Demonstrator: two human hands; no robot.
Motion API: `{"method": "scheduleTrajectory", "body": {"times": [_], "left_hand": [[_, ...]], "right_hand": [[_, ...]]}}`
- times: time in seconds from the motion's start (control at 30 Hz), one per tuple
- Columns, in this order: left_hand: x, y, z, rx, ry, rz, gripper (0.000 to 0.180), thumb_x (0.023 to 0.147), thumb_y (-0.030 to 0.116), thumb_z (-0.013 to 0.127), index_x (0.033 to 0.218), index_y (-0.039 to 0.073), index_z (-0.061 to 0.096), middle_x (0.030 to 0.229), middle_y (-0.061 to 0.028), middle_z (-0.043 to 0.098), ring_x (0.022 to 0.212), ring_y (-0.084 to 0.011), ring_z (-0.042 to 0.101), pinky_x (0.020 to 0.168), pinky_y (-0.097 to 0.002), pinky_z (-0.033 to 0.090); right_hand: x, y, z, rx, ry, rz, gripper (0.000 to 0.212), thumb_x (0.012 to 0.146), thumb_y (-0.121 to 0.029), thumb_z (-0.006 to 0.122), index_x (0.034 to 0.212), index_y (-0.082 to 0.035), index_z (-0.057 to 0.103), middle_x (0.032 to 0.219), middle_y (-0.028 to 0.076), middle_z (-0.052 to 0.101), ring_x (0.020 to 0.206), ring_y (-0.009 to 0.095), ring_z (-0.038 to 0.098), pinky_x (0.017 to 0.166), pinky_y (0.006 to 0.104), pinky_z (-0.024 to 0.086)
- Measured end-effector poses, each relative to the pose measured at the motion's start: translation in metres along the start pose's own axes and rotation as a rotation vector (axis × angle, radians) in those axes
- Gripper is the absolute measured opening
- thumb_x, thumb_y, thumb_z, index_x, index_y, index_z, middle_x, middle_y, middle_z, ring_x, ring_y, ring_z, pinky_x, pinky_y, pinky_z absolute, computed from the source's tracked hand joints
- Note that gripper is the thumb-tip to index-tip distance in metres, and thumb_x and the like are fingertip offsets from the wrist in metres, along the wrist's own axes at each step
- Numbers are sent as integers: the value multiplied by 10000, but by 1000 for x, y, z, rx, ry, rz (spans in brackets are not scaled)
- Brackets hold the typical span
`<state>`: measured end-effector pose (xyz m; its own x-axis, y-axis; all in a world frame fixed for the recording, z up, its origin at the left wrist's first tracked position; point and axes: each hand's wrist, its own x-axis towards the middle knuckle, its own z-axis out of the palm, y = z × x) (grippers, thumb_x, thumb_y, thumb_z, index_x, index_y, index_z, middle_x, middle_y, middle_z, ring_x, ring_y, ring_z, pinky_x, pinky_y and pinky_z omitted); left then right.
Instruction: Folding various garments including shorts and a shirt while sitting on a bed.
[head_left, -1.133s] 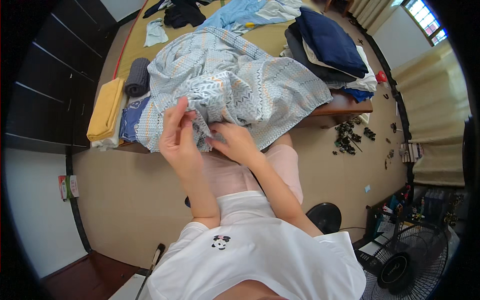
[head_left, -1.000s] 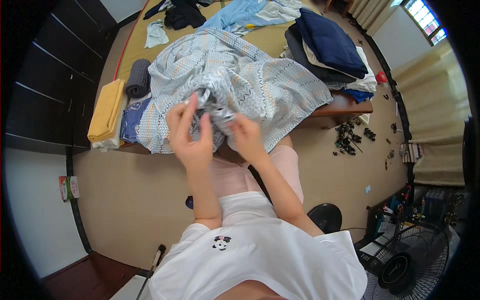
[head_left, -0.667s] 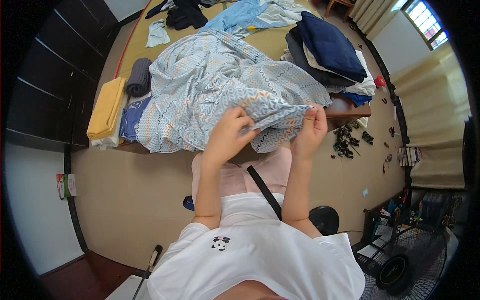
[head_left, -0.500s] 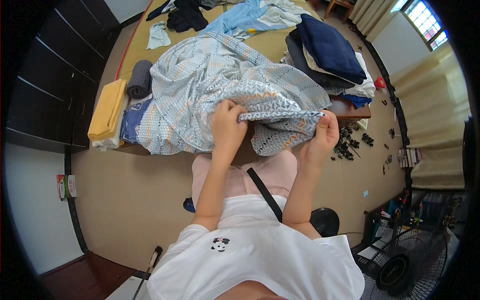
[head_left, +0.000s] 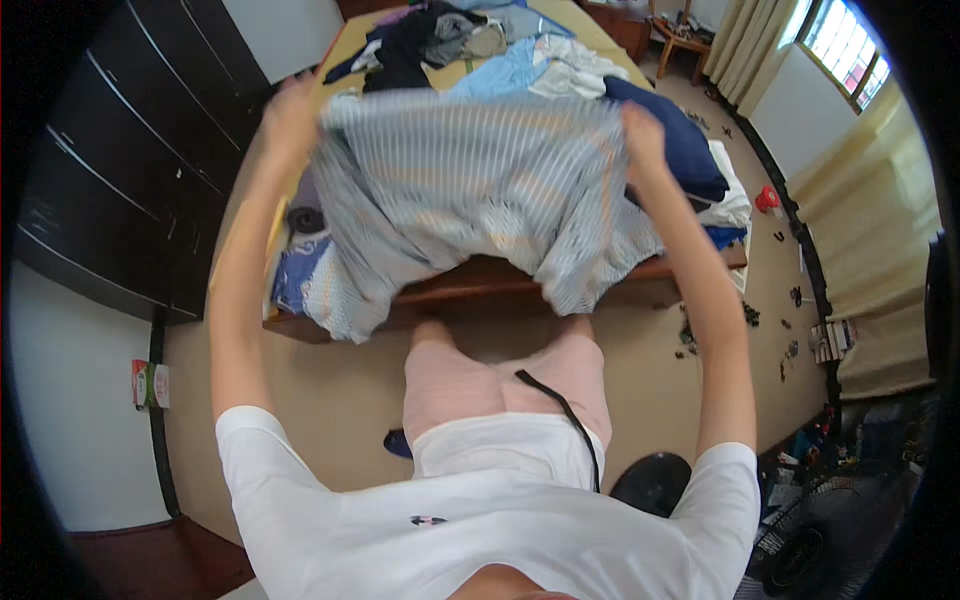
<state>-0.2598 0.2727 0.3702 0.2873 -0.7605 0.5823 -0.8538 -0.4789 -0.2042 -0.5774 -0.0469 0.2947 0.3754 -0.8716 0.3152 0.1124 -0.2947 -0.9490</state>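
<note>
A large grey-and-white zigzag-patterned sheet [head_left: 470,150] with orange accents is stretched between my two raised hands, blurred by motion. My left hand [head_left: 293,120] is closed on its far left corner, and my right hand [head_left: 641,135] grips the far right corner. Both arms reach forward, spread wide. The upper edge runs almost straight from one hand to the other. Lower down, the fabric droops over the end of the bed, its two sides hanging lower than the middle.
Folded dark blue clothes [head_left: 690,150] are stacked at the bed's right. A rolled dark grey cloth [head_left: 306,218] and a blue folded cloth [head_left: 300,280] lie at its left. Loose black clothes [head_left: 405,60] cover the far part. A fan [head_left: 810,545] stands at lower right.
Both hands have moved up, forward and apart, taking the sheet from a bunched heap to a spread span. My left hand went left; the sheet's front now hangs off the bed end.
</note>
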Motion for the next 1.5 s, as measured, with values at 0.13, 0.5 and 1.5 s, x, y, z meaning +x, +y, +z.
{"method": "scheduleTrajectory", "body": {"times": [0.13, 0.5, 1.5], "left_hand": [[93, -16, -146, 213, 815, -280, 449, 773, 283, 620, 1138, 44, 514, 1262, -147, 422, 1153, -289, 392, 961, -370, 307], [-178, 73, 133, -250, -70, -77, 151, 701, 15, 474, 819, 28, 568, 786, -175, 564, 793, -338, 531, 697, -425, 402], [-304, 332, 148, -566, -495, -368, 562, 639, 76, 606, 1159, 15, 402, 975, -144, 460, 947, -311, 445, 805, -399, 354]], "right_hand": [[98, -156, 32, 553, 111, -373, 230, 852, -160, 474, 991, 10, 542, 966, 121, 588, 887, 242, 551, 756, 319, 429], [-81, 100, -7, -1048, -738, -399, 159, 764, -132, 487, 800, -58, 623, 818, 179, 596, 783, 323, 573, 698, 435, 438], [-275, -149, 16, 1605, -1020, -187, 91, 851, -25, 419, 866, -113, 435, 871, 83, 588, 817, 326, 534, 691, 378, 370]]}}
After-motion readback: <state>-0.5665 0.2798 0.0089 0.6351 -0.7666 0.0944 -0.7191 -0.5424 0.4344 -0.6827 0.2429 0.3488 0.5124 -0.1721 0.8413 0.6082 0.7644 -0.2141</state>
